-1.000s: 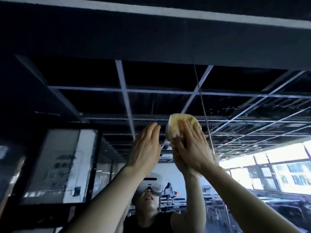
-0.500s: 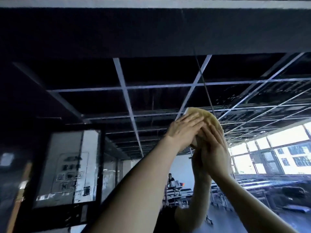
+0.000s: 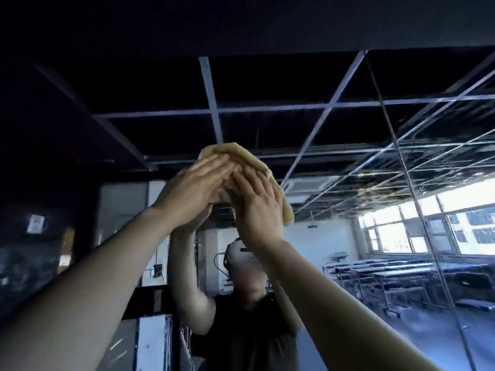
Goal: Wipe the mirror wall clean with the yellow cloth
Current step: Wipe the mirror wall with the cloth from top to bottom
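The yellow cloth [image 3: 250,159] is bunched flat against the mirror wall [image 3: 348,210], high up, apparently left of a vertical panel seam; the glass reflects ceiling grid and windows.

The yellow cloth [image 3: 249,159] looks soft, matt and slightly nubbly, pressed against the smooth, glossy glass of the mirror wall [image 3: 334,236], which reflects thin, shiny metal ceiling bars [image 3: 211,103]

Single head-worn wide-angle view, tilted upward, facing mirror wall [image 3: 348,199] at arm's reach. Both raised forearms enter from bottom corners. Reflection fills frame: ceiling grid [image 3: 214,111] above, windows [image 3: 428,226] at right. No second view.
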